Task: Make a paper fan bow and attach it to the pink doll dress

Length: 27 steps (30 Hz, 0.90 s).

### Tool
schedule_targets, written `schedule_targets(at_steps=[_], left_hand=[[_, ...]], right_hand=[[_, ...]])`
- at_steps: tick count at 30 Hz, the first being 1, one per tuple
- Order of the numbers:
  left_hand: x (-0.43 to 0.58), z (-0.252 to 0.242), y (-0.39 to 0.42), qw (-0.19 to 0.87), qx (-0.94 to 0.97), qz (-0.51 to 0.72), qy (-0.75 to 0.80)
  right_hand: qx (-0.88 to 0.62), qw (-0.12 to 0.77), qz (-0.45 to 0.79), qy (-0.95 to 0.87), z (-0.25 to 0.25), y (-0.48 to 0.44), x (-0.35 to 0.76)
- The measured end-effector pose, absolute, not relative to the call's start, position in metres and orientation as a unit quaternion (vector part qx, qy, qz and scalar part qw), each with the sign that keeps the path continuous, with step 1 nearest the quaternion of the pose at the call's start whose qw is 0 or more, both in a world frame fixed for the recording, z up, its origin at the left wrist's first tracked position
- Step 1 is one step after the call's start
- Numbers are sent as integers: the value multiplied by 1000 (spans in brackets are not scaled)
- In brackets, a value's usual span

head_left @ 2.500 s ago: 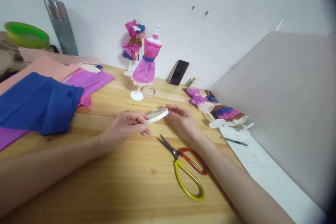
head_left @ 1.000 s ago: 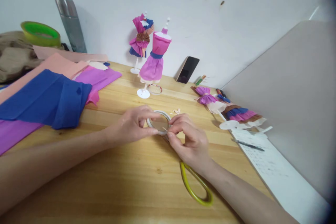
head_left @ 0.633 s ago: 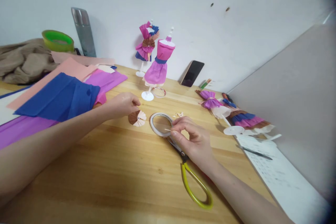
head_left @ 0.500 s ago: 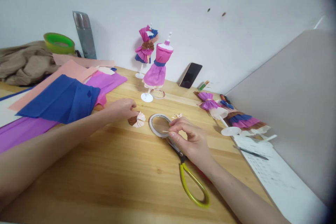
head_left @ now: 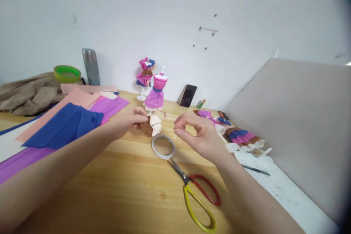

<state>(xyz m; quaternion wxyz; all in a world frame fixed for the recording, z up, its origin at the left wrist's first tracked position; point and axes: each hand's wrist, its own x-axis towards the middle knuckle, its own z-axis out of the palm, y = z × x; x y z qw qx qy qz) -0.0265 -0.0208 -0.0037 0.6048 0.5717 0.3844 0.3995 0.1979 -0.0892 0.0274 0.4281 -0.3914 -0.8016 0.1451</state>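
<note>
Lifted since earlier from the wooden surface [head_left: 123, 175], one pleated brown-and-cream rosette [head_left: 151, 127], your left hand [head_left: 131, 120] pinching its edge; your right hand's [head_left: 199, 134] fingertips pressed together, contents unclear; below, one smooth tape ring [head_left: 153, 148]

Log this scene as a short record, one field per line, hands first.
Left hand: holds the brown-and-cream pleated rosette by its edge
Right hand: raised in a pinch; anything held is too small to tell
Tape roll: flat on the table, beside the scissors' tips
Scissors: blades slightly open, one handle red, one yellow
Dressed mannequins: two upright near the wall, one pink, one multicoloured
Phone: leaning against the wall
</note>
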Motion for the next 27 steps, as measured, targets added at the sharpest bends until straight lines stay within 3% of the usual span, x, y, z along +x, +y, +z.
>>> schedule_targets(at_steps=[5, 14, 22, 27], left_hand=[[-13, 28, -21, 642, 509, 452, 352], [19, 30, -16, 579, 512, 534, 343], [23, 0, -2, 573, 515, 511, 381], [23, -5, 1, 566, 504, 512, 405]], right_hand=[[-378, 458, 159, -789, 56, -75, 192], [-393, 461, 190, -773, 56, -43, 222], [-420, 411, 460, -665, 44, -31, 216], [-414, 418, 524, -615, 37, -24, 215]])
